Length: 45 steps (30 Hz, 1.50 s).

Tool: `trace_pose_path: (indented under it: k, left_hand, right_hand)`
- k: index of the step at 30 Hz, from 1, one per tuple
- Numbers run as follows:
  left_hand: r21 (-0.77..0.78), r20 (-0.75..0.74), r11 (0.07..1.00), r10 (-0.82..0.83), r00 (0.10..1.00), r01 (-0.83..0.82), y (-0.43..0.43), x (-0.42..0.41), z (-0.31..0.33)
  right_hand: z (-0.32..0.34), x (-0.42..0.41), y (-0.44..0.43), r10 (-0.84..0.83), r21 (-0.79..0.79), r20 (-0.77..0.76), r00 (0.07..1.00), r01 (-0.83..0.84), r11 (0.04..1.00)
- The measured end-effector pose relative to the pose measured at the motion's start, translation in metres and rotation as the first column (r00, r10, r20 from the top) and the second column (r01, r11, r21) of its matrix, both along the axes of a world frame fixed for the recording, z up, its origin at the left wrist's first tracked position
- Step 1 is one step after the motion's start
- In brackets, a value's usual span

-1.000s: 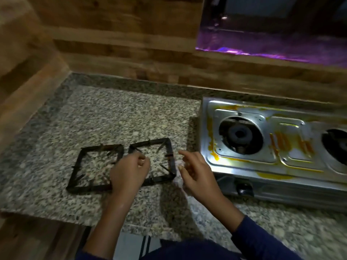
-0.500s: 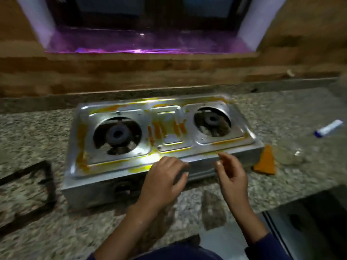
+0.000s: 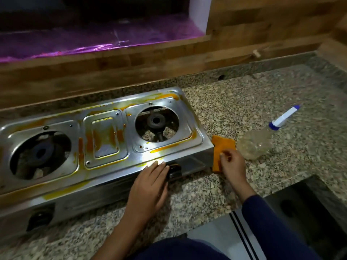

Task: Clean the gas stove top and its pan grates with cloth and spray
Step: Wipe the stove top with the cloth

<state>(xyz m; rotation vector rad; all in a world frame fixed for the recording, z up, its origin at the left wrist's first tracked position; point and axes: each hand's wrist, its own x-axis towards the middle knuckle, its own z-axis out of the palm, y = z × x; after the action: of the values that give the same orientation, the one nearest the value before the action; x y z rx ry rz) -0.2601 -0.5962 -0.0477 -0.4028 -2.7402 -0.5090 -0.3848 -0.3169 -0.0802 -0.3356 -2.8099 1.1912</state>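
Looking down, I see the counter (image 3: 234, 102), speckled granite, running under a wood-panelled wall (image 3: 131, 61). On it sits the stove (image 3: 105, 139), a steel two-burner top streaked with orange-yellow stains along its rims and centre panel; both burner wells are bare, with no grates showing in this view. My left hand (image 3: 150, 186) lies flat with fingers straight and together, fingertips touching the stove's front edge just left of a dark knob (image 3: 174, 170). A second knob (image 3: 40, 219) shows at the front's far left.

Just beside the stove's right end lies the cloth (image 3: 222, 147), orange, flat on the counter. My right hand (image 3: 231, 163) is over its near part, thumb and forefinger pinched together on it; I cannot tell whether the cloth is lifted at all.

Right of the cloth, nearly touching it, the spray (image 3: 255, 144) lies on its side: a clear bottle with a blue-and-white nozzle (image 3: 284, 117) pointing away to the upper right. Dark blue sleeves cover my right forearm.
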Motion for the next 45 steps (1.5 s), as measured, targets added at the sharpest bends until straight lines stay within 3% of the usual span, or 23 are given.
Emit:
trace_pose_path:
  k: [3,6,8,10,12,15,18,21,23,25,27,32,37,41,45]
  left_hand:
    - [-0.06,0.016,0.997,-0.037,0.999,0.038,0.001,0.005,-0.009]
    - [-0.117,0.037,0.992,-0.048,0.998,0.052,-0.001,0.006,-0.012]
    - [-0.132,0.038,0.99,-0.049,0.998,0.053,-0.002,0.006,-0.01]
    - [-0.14,0.034,0.989,-0.045,0.998,0.049,-0.003,0.004,-0.008]
    - [-0.144,0.038,0.988,-0.056,0.998,0.061,-0.004,0.005,-0.007]
    - [-0.14,0.044,0.987,-0.079,0.996,0.084,-0.011,0.007,-0.006]
    - [-0.157,0.027,0.984,-0.084,0.996,0.087,-0.016,0.008,-0.007]
    - [-0.158,0.011,0.984,-0.08,0.997,0.081,-0.019,0.013,-0.01]
    - [-0.155,-0.003,0.985,-0.079,0.997,0.077,-0.023,0.019,-0.012]
    - [-0.156,-0.023,0.987,-0.053,0.998,0.048,-0.03,0.026,-0.013]
    - [-0.14,-0.042,0.99,0.026,0.999,-0.032,-0.04,0.033,-0.014]
    - [-0.027,-0.07,0.976,0.214,0.974,-0.216,-0.07,0.052,-0.015]
    - [0.129,-0.042,0.985,0.123,0.992,-0.117,-0.086,0.056,-0.015]
    - [0.277,-0.069,0.959,0.079,0.995,-0.057,-0.102,0.06,-0.011]
    - [0.297,-0.049,0.953,0.07,0.996,-0.052,-0.116,0.07,-0.021]
  right_hand:
    - [-0.022,-0.027,-0.002,0.104,0.154,0.136,0.985,-0.125,0.98]
    - [-0.033,-0.034,-0.007,0.131,0.267,0.118,0.984,-0.158,0.95]
    - [-0.031,-0.034,-0.006,0.138,0.258,0.095,0.986,-0.158,0.953]
    - [-0.018,-0.036,-0.003,0.097,0.096,0.073,0.993,-0.104,0.99]
    - [0.004,-0.036,0.002,-0.033,-0.17,0.068,0.997,0.044,0.984]
    - [0.042,-0.037,0.002,-0.229,-0.499,0.048,0.972,0.221,0.838]
    - [0.08,-0.042,-0.017,-0.251,-0.643,-0.053,0.967,0.159,0.749]
    - [0.098,-0.043,-0.047,-0.038,-0.502,-0.206,0.978,-0.072,0.862]
    - [0.091,-0.043,-0.067,0.218,-0.095,-0.242,0.945,-0.247,0.964]
    - [0.073,-0.046,-0.084,0.449,0.345,-0.09,0.889,-0.395,0.851]
    - [0.06,-0.053,-0.093,0.512,0.489,0.076,0.856,-0.479,0.729]
    - [0.055,-0.051,-0.098,0.562,0.536,0.177,0.808,-0.558,0.634]
    - [0.054,0.015,-0.152,0.66,0.447,0.138,0.738,-0.641,0.624]
    - [0.053,0.048,-0.237,0.772,0.421,0.136,0.621,-0.741,0.523]
    - [0.055,0.048,-0.29,0.836,0.403,0.176,0.52,-0.813,0.421]
